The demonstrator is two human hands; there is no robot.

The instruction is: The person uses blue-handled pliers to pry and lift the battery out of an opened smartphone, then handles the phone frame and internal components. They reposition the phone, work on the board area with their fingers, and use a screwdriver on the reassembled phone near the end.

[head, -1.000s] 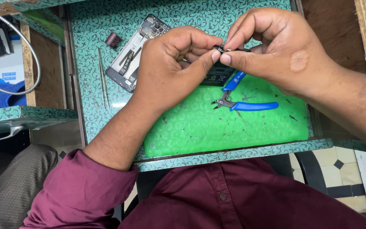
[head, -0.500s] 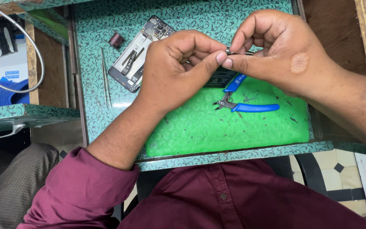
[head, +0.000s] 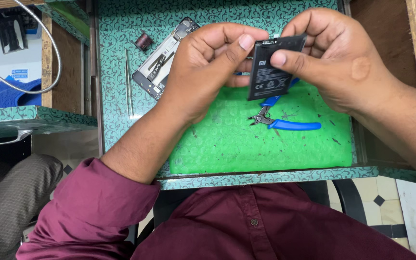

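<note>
Holding: both hands, left hand [head: 208,67] and right hand [head: 338,62], pinch one black phone battery [head: 273,67] above the green mat [head: 246,139].
Counted: one opened phone [head: 162,60], one blue cutter [head: 285,123], one tweezers [head: 128,84] on the counter [head: 121,29].
Changed: the battery, earlier edge-on, now shows its flat face.

Teal patterned workbench [head: 121,72] (wooden sides), tiled floor [head: 376,202] beneath.
</note>
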